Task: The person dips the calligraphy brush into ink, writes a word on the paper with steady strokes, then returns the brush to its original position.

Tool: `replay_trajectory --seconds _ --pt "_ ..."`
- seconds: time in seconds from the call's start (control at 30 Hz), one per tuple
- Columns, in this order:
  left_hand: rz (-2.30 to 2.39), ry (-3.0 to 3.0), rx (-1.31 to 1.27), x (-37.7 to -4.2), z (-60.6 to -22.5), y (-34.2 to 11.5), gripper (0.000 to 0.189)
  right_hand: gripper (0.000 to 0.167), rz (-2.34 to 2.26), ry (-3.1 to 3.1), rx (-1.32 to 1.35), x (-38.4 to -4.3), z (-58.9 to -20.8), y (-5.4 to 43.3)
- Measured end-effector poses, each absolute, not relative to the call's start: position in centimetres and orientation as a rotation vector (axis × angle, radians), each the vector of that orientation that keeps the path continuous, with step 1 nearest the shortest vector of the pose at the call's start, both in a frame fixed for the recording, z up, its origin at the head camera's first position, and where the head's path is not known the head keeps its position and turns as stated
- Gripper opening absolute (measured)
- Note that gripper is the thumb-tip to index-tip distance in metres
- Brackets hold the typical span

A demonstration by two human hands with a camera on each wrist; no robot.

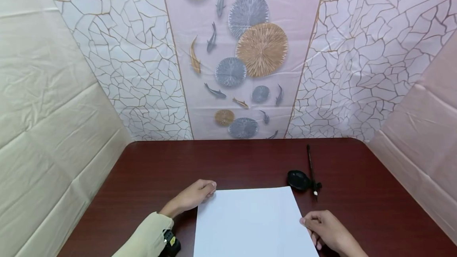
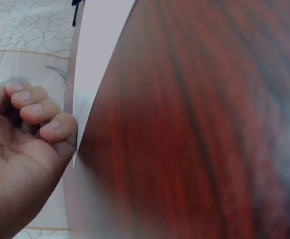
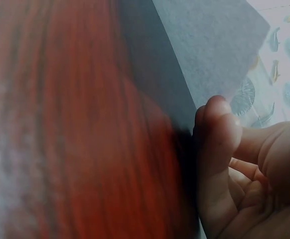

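Observation:
A white sheet of paper (image 1: 250, 221) lies at the front middle of the dark red table. At its far left corner is my left hand (image 1: 195, 196), its fingers curled. In the left wrist view, the little-finger side of this left hand (image 2: 33, 144) touches the paper (image 2: 92, 59) near the corner, and nothing shows inside the curl. My right hand (image 1: 328, 229) pinches the sheet's right edge between thumb and fingers. The right wrist view shows the right hand (image 3: 244, 169) at the edge of the paper (image 3: 210, 45), which stands slightly off the table there.
Beyond the paper's far right corner sits a black oval inkstone-like dish (image 1: 298, 180). A writing brush (image 1: 310, 165) lies beside it, on a small dark rest. The reddish-brown table (image 1: 214, 162) ends at a patterned cloth backdrop (image 1: 200, 122), with cloth screens on both sides.

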State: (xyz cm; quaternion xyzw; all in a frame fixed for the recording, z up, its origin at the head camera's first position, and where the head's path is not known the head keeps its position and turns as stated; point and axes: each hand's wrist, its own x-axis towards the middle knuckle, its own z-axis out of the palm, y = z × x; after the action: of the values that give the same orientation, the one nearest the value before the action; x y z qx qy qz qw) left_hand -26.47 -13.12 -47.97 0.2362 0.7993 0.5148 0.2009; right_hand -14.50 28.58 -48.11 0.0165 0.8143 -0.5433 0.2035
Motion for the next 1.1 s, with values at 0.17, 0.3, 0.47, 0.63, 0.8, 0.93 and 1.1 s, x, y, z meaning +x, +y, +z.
replay_trajectory --seconds 0.17,0.3,0.47,0.63,0.8,0.93,1.1 --pt "1.475 2.229 0.619 -26.5 -48.1 -13.7 0.044 0.027 -1.513 2.278 0.064 -14.4 -48.1 28.2" --pt "1.458 2.258 0.613 -26.5 -48.1 -14.1 0.044 0.029 -1.480 2.307 0.096 -14.5 -47.9 27.9" --pt "1.385 2.305 0.668 -26.6 -48.2 -13.9 0.044 0.033 -1.388 2.464 0.150 -14.1 -46.6 28.6" --pt "1.355 2.319 0.680 -26.6 -48.5 -13.6 0.044 0.034 -1.201 2.737 0.183 -14.2 -43.5 29.9" --pt "1.365 2.303 0.664 -26.6 -48.7 -13.6 0.044 0.045 -1.091 2.894 0.137 -17.3 -40.5 31.4" --pt "1.332 2.339 0.661 -26.4 -48.4 -13.8 0.043 0.060 -1.071 2.920 0.166 -21.2 -40.1 32.7" --pt "1.268 2.398 0.701 -26.1 -48.4 -13.5 0.041 0.057 -0.978 2.904 0.214 -24.5 -41.6 34.1"
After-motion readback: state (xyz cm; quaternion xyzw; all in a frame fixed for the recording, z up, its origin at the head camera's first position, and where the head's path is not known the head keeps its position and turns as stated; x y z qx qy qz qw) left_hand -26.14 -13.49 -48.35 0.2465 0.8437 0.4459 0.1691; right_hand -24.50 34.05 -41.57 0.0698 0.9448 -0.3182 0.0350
